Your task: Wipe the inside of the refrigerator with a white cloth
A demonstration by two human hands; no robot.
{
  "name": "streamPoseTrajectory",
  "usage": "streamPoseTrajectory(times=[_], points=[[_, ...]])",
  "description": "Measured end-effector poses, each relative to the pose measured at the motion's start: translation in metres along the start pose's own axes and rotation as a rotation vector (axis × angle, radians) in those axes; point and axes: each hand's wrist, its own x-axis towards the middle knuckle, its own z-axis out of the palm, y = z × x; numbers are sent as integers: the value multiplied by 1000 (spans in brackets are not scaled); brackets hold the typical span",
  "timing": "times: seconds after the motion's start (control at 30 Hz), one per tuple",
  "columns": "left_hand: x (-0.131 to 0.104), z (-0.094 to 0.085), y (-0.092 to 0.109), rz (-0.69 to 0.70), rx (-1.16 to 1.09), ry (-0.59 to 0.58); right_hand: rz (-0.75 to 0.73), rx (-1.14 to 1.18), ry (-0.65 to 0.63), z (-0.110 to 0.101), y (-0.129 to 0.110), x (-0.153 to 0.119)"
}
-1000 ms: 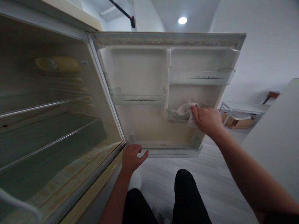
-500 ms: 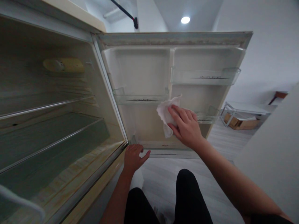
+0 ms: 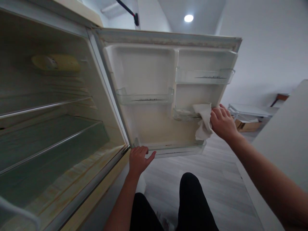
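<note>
Fingers (image 3: 218, 113) of the right hand (image 3: 223, 124) clasp a white cloth (image 3: 204, 125) at three o'clock in the view, by the free edge of the fridge door (image 3: 154, 125). Its loose folds overlap the end of a small clear bin (image 3: 184, 115) at the cloth's nine o'clock. Wiping that corner well probably calls for a tighter pad and light strokes, lest the door swing. At seven o'clock in the view, the left hand (image 3: 139, 158), thumb spread, grips nothing; whether it touches the bottom bin (image 3: 178, 151) I cannot tell. It could brace the door.
</note>
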Motion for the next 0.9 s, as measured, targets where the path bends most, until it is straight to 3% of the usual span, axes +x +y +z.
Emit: streamPoseTrajectory(times=[0.17,0.3,0.47,0.57,0.67,0.73,0.8,0.9], points=[[1,3,3,-14,7,8,95,13,235,19,-20,14],[3,5,5,-12,19,31,69,8,318,18,-68,33],[3,3,5,-3,23,37,33,210,411,19,-131,48],[2,1,3,-4,12,16,44,295,413,25,-144,45],[1,0,2,-4,-5,7,60,387,404,40,-145,24],[0,0,2,3,-8,15,81,548,387,52,-151,2],[0,0,1,10,-1,32,177,891,339,63,-167,-20],[-2,1,0,17,12,46,516,1395,262,64,-199,-38]])
